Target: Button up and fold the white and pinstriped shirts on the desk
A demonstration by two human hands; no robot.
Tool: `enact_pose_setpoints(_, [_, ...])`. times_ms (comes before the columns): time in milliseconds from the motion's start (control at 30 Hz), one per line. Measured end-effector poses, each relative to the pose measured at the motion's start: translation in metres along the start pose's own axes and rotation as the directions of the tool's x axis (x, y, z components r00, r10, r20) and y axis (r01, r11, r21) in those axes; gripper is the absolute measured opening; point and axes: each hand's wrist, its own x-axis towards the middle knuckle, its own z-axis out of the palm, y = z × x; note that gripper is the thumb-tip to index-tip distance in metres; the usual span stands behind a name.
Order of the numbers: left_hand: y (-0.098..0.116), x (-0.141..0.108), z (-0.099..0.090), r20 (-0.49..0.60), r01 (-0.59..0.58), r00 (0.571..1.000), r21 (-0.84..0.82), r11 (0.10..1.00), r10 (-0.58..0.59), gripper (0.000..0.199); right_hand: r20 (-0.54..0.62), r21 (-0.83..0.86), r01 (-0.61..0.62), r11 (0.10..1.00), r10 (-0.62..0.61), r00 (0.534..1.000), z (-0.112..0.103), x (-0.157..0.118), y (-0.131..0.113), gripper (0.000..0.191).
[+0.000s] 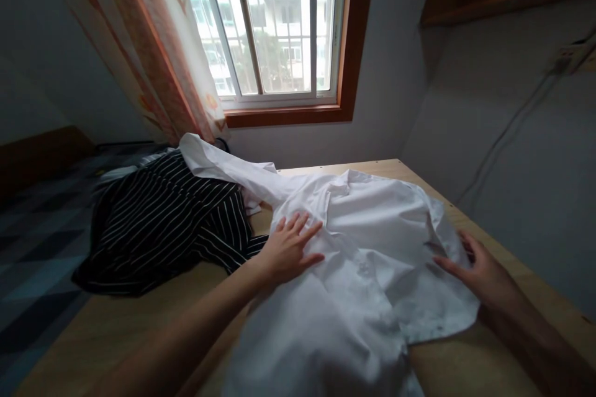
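Note:
A white shirt (372, 217) lies spread and wrinkled across the wooden tabletop (507, 260), one sleeve stretched to the upper left over dark striped clothing. My left hand (289, 249) rests on the shirt left of its middle, palm down with the fingers spread. At the shirt's right edge is my right hand (472, 263), thumb on the cloth and fingers apart from it, partly curled at the far side. The shirt's lower part runs out of view at the bottom.
Black clothing with white stripes (162, 223) is heaped at the left, beside a checked bedcover (41, 248). Behind the table are a wall, a window (279, 31) and a patterned curtain (158, 43). A cable (498, 136) hangs on the right wall, below a wooden shelf (512, 3).

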Motion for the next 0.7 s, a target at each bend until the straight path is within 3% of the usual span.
enact_pose_setpoints(67, [-0.001, -0.002, 0.016, 0.078, 0.032, 0.997, -0.043, 0.999, -0.029, 0.072, 0.06, 0.168, -0.107, 0.98, 0.098, 0.993, 0.003, -0.017, 0.01, 0.085])
enact_pose_setpoints(133, [-0.008, -0.003, 0.025, 0.088, 0.06, 0.995, -0.045, 0.997, -0.056, 0.073, 0.065, 0.236, -0.157, 0.959, 0.145, 0.987, 0.005, -0.031, 0.012, 0.085])
enact_pose_setpoints(233, [-0.017, -0.007, 0.03, 0.062, 0.084, 0.995, -0.02, 0.996, -0.083, 0.076, 0.121, 0.199, -0.174, 0.964, 0.152, 0.981, 0.002, -0.036, 0.006, 0.068])
enact_pose_setpoints(333, [-0.02, -0.011, 0.03, 0.063, 0.114, 0.992, -0.008, 0.993, -0.113, 0.076, 0.191, 0.139, -0.204, 0.969, 0.176, 0.966, -0.016, -0.018, -0.002, 0.046])
enact_pose_setpoints(500, [-0.021, -0.011, 0.029, 0.052, 0.164, 0.985, 0.004, 0.986, -0.164, 0.076, -0.09, 0.029, -0.206, 0.978, 0.208, 0.974, -0.054, 0.034, -0.022, 0.029])
enact_pose_setpoints(600, [-0.019, -0.008, 0.029, 0.037, 0.192, 0.981, 0.014, 0.981, -0.193, 0.073, -0.198, 0.325, -0.191, 0.926, 0.265, 0.944, -0.047, 0.048, -0.043, 0.031])
enact_pose_setpoints(700, [-0.004, -0.008, 0.021, -0.034, 0.22, 0.975, 0.07, 0.973, -0.218, 0.063, -0.05, 0.724, -0.211, 0.657, 0.355, 0.934, -0.017, 0.034, -0.062, 0.031])
